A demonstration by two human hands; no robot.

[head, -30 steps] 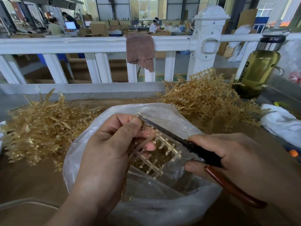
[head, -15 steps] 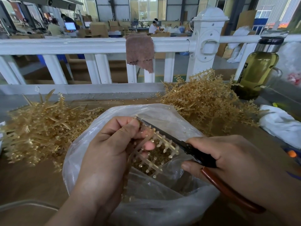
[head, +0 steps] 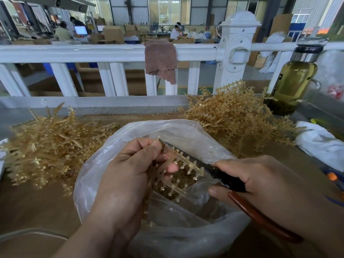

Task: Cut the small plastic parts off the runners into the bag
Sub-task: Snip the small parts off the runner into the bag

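My left hand (head: 126,175) pinches a tan plastic runner (head: 186,162) with small parts on its branches, holding it over the open mouth of a clear plastic bag (head: 182,133). My right hand (head: 260,183) grips scissors (head: 214,169) with red-brown handles. The dark blades lie along the upper edge of the runner, their tip near my left fingertips. Loose cut parts (head: 178,181) lie inside the bag below the runner.
A heap of bare runners (head: 52,144) lies on the brown table at the left; another runner heap (head: 236,118) at the right. A glass bottle of yellow-green liquid (head: 292,82) and a white cloth (head: 320,142) sit far right. A white railing (head: 104,53) with a brown rag (head: 160,58) stands behind.
The scissors blades have slid closer along the runner's upper edge toward my left fingers. Both hands sit slightly lower over the bag.
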